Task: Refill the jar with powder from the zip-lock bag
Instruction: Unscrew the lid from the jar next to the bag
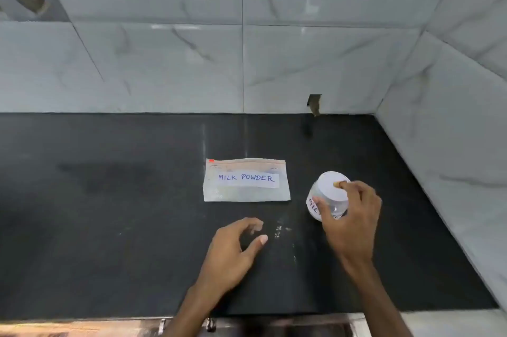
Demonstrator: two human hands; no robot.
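We look down on a black countertop (109, 227) that meets a wall of grey marble tiles (164, 62) on the far side and on the right. Near the middle of the countertop lies the zip-lock bag (246, 181), flat, with its sealed strip on the far edge and a white label that reads "MILK POWDER". Nearer to us than the bag, our left hand (233, 249) hovers above the countertop with the fingers loosely curled and parted; it grasps nothing. Between the two hands we see some pale specks (278, 231) on the dark surface. To the right of the bag, a little apart from it, is the jar (327, 195), clear with a white lid (330, 186) and a handwritten label on its side. Our right hand (348, 216) grasps the jar: the thumb presses its near side and one fingertip lies on the lid. The jar looks tilted to the left.
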